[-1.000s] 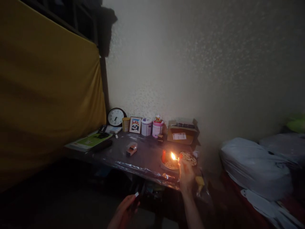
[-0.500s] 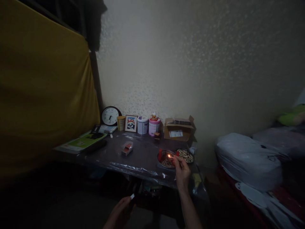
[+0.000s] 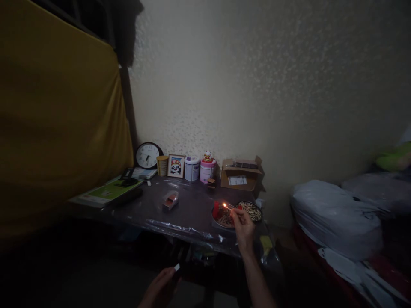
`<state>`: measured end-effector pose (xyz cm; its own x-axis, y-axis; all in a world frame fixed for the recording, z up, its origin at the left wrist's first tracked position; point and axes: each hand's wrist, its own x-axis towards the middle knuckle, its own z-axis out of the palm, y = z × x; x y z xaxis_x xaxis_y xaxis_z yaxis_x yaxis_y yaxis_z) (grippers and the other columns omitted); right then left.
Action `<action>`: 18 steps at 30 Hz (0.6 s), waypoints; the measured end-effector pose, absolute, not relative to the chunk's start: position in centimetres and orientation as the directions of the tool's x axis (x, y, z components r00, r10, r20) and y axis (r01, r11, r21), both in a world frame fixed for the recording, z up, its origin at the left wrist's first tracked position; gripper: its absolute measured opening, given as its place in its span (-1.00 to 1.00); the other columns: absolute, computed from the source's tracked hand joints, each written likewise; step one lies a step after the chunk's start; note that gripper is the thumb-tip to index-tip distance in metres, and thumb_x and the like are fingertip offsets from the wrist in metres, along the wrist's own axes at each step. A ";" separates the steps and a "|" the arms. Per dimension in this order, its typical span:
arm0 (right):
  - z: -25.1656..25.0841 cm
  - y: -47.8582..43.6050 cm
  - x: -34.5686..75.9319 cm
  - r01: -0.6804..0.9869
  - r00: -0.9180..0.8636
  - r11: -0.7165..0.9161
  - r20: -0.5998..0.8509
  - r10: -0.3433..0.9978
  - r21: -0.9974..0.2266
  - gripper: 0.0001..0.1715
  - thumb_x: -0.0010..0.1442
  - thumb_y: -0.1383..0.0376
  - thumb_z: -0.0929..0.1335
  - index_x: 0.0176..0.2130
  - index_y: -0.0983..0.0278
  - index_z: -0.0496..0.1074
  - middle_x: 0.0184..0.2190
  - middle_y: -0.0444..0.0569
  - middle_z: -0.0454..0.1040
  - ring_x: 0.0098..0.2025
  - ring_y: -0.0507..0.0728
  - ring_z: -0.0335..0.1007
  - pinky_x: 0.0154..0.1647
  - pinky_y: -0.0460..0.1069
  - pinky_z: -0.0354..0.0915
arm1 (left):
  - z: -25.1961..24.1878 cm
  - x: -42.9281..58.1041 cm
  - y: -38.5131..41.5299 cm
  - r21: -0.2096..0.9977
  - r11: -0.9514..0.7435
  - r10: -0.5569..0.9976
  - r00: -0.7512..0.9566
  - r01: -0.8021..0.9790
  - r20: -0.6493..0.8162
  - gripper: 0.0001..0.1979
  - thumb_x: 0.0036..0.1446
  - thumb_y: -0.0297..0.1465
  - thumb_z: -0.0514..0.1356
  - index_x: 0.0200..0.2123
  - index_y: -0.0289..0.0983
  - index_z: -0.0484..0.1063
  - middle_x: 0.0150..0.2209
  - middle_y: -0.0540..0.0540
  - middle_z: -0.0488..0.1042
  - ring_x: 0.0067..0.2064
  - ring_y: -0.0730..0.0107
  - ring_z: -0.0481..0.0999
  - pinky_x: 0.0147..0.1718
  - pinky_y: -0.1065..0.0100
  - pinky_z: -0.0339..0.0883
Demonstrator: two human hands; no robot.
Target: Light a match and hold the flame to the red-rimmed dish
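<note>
Between the thumb and fingers of my right hand (image 3: 243,226) is a burning match (image 3: 227,207), its small flame pointing left. The flame is close to the top of a red candle (image 3: 216,209) that stands in a round dish (image 3: 224,223); I cannot tell whether they touch. More red shows behind my fingers, partly hidden. Beside it, a second round dish (image 3: 250,209) holds many matchsticks. Low in the view, in front of the table, my left hand (image 3: 162,282) is closed around something dark with a small white end (image 3: 177,267), too dim to name.
Along the wall stand a clock (image 3: 148,155), a yellow cup (image 3: 162,165), a framed panda picture (image 3: 176,166), two tubs (image 3: 192,169) and a cardboard box (image 3: 239,175). Small boxes (image 3: 170,200) lie on the plastic-covered table (image 3: 192,214). White bags (image 3: 337,214) are piled at right.
My right hand has shifted slightly left and the match flame has moved up and left, nearer the red candle's top. The flame looks a little larger. My left hand has barely moved.
</note>
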<state>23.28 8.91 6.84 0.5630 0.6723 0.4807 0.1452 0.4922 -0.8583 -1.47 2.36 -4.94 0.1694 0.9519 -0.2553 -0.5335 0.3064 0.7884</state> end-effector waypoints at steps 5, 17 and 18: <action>7.2 9.9 22.9 0.186 0.527 0.494 0.510 0.679 -0.849 -0.78 -0.08 0.16 0.38 -0.45 0.28 0.42 -0.51 -0.09 0.46 -0.44 0.10 0.38 -0.38 -0.02 0.31 | -4.6 -1.5 2.4 0.796 0.342 0.939 0.145 -0.500 -0.313 -0.70 -0.33 -0.14 0.31 -0.51 -0.22 0.48 -0.43 -0.10 0.55 -0.12 0.00 0.44 -0.10 0.11 0.19; 6.2 12.5 22.4 0.223 0.504 0.467 0.511 0.696 -0.856 -0.79 -0.07 0.19 0.35 -0.44 0.29 0.42 -0.51 -0.06 0.47 -0.45 0.10 0.39 -0.39 -0.02 0.32 | -4.9 -1.8 2.5 0.775 0.370 0.928 0.162 -0.511 -0.336 -0.66 -0.38 -0.10 0.33 -0.53 -0.20 0.46 -0.43 -0.08 0.52 -0.16 0.05 0.43 -0.12 0.13 0.18; 6.1 12.6 22.4 0.227 0.504 0.463 0.511 0.696 -0.857 -0.79 -0.07 0.19 0.35 -0.44 0.29 0.42 -0.50 -0.06 0.47 -0.44 0.10 0.40 -0.39 -0.01 0.32 | -4.5 -1.8 2.3 0.779 0.370 0.928 0.162 -0.506 -0.335 -0.66 -0.38 -0.09 0.32 -0.53 -0.19 0.45 -0.41 -0.09 0.53 -0.14 0.02 0.42 -0.12 0.11 0.18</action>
<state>22.44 12.60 6.10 0.5043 0.6965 0.5105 0.2272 0.4634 -0.8565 -1.77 2.29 -4.52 0.1622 0.9281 -0.3352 -0.5057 0.3699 0.7794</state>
